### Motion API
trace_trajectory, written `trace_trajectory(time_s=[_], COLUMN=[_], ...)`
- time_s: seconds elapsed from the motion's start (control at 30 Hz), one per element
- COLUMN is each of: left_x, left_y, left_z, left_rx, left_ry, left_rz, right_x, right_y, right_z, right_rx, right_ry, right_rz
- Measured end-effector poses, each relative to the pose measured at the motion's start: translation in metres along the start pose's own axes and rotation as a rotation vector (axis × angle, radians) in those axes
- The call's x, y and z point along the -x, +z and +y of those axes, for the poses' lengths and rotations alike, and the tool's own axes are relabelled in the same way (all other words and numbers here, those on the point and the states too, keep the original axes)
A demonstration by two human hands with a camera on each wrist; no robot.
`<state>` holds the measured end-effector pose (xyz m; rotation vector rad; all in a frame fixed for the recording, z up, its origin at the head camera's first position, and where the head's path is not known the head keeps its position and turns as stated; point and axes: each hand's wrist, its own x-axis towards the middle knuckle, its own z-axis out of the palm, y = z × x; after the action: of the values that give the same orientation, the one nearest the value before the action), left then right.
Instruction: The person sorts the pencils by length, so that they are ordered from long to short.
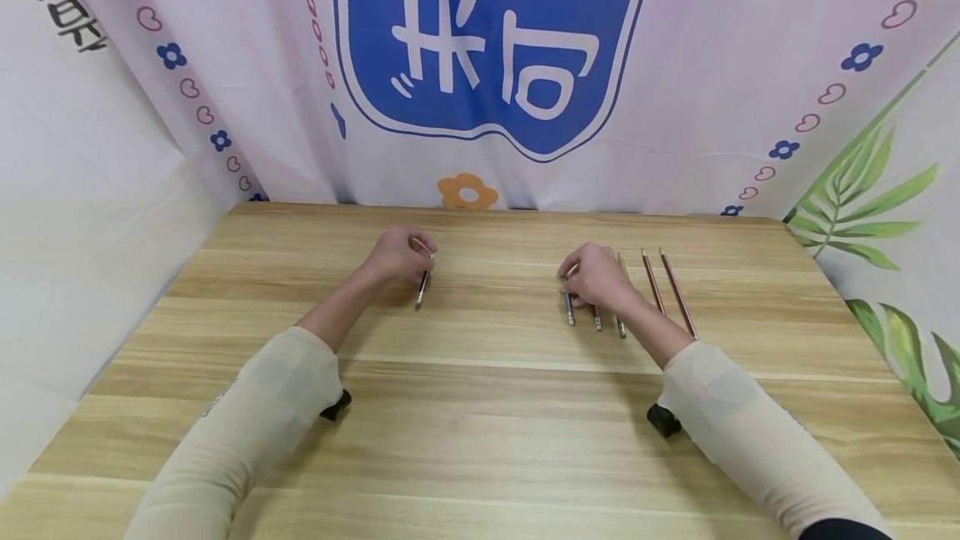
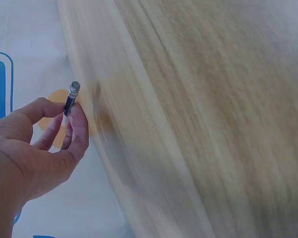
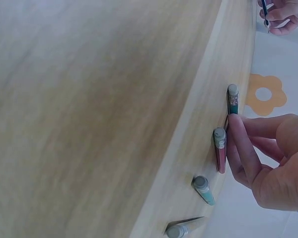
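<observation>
Over the table's far left-centre, my left hand [image 1: 396,257] pinches a dark pencil [image 1: 422,290] between thumb and fingers. In the left wrist view its silver-banded eraser end [image 2: 73,90] points up from the fingertips. My right hand [image 1: 597,275] is at the left end of a row of pencils, with thumb and fingers on a blue-green pencil [image 3: 233,103] whose eraser end points toward me. Just beside those fingers lies a red pencil [image 3: 221,154], partly hidden by the hand in the head view. A pale green pencil [image 3: 204,191] comes after it.
Farther right lie two reddish pencils [image 1: 652,280] [image 1: 678,294], roughly parallel, partly behind the right forearm. The wooden table [image 1: 465,440] ends at a printed curtain [image 1: 712,65] at the back. A white wall [image 1: 90,190] borders the left side.
</observation>
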<state>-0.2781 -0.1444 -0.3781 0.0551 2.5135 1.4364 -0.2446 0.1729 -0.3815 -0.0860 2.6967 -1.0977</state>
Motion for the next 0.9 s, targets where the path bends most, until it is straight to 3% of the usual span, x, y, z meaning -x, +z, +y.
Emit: trace_trajectory(time_s=[0.3, 0.63, 0.9], left_x=[0.0, -0.004, -0.005], left_y=[0.003, 0.01, 0.018], left_z=[0.001, 0.003, 0.008], left_rx=[0.117, 0.234, 0.231], left_ry=[0.019, -0.002, -0.015], left_rz=[-0.012, -0.029, -0.049], right_x=[0.001, 0.0, 0.001], right_y=[0.0, 0.0, 0.0], right_z=[-0.001, 0.001, 0.0], right_rx=[0.01, 0.007, 0.007], right_ry=[0.0, -0.003, -0.002], right_rz=[0.005, 0.012, 0.016])
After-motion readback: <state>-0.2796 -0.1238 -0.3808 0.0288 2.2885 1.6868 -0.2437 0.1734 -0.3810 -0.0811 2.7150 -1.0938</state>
